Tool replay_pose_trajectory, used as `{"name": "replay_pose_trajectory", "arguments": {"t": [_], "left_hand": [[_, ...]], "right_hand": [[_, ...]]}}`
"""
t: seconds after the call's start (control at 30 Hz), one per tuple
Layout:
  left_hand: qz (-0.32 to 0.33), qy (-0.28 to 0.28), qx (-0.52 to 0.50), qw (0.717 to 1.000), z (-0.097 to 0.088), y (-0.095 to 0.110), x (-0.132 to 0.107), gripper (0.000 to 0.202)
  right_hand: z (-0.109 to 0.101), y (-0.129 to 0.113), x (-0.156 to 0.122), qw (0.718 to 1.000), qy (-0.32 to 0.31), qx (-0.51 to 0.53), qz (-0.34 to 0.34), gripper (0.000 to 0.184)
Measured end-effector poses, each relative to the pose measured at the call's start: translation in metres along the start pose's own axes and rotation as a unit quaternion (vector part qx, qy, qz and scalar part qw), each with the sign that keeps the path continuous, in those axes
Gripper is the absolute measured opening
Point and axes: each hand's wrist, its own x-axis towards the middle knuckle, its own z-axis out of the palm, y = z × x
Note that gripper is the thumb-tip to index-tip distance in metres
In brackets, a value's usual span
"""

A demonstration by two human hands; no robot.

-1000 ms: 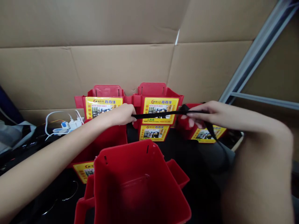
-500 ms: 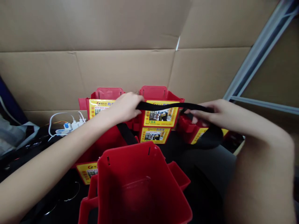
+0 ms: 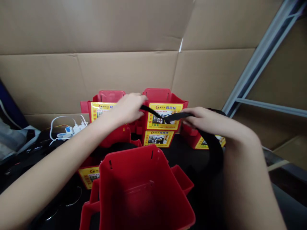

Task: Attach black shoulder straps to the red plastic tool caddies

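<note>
Both of my hands hold a black strap (image 3: 168, 116) stretched between them above a group of red plastic bins. My left hand (image 3: 128, 107) pinches its left end in front of the labelled red bins (image 3: 165, 110) at the back. My right hand (image 3: 203, 120) grips the strap further right, and the rest of the strap hangs down in a loop below that wrist. A large empty red bin (image 3: 141, 188) stands open right in front of me, beneath both forearms.
Cardboard sheets (image 3: 120, 64) wall off the back. A white power strip with cables (image 3: 68, 129) lies at the left on a dark surface. A grey metal frame (image 3: 259, 60) slants up at the right. More red bins with yellow labels (image 3: 208, 142) sit at the right and lower left.
My right hand has moved left toward my left hand, so the strap span between them is shorter. The strap now sags lower and its loop hangs under my right wrist.
</note>
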Motion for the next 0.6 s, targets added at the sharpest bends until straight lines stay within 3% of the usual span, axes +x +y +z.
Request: {"name": "replay_pose_trajectory", "arguments": {"t": [0.07, 0.13, 0.23, 0.37, 0.43, 0.5, 0.6], "left_hand": [[0.092, -0.022, -0.043, 0.995, 0.011, 0.019, 0.001, 0.047], [0.116, -0.046, -0.072, 0.99, 0.02, 0.032, 0.002, 0.04], [0.043, -0.057, -0.06, 0.996, 0.021, 0.022, 0.0, 0.027], [-0.118, 0.002, 0.046, 0.992, -0.001, -0.017, -0.012, 0.029], [-0.113, 0.014, 0.08, 0.99, -0.012, -0.022, -0.019, 0.03], [-0.029, 0.032, 0.084, 0.996, -0.017, -0.011, -0.024, 0.035], [0.128, 0.11, 0.056, 0.984, -0.015, 0.02, -0.027, 0.036]], "right_hand": [[0.013, -0.018, 0.006, 0.998, 0.009, 0.01, -0.054, 0.038], [0.025, -0.036, 0.01, 0.995, 0.008, 0.018, -0.098, 0.033], [0.029, -0.044, 0.009, 0.992, -0.012, 0.055, -0.11, 0.028], [0.01, -0.022, 0.0, 0.994, -0.036, 0.105, -0.012, 0.024], [0.004, -0.015, -0.001, 0.984, -0.015, 0.178, 0.015, 0.016], [0.006, -0.018, 0.002, 0.94, 0.033, 0.338, 0.015, 0.014], [0.022, -0.039, 0.015, 0.831, 0.075, 0.551, 0.008, 0.031]]}}
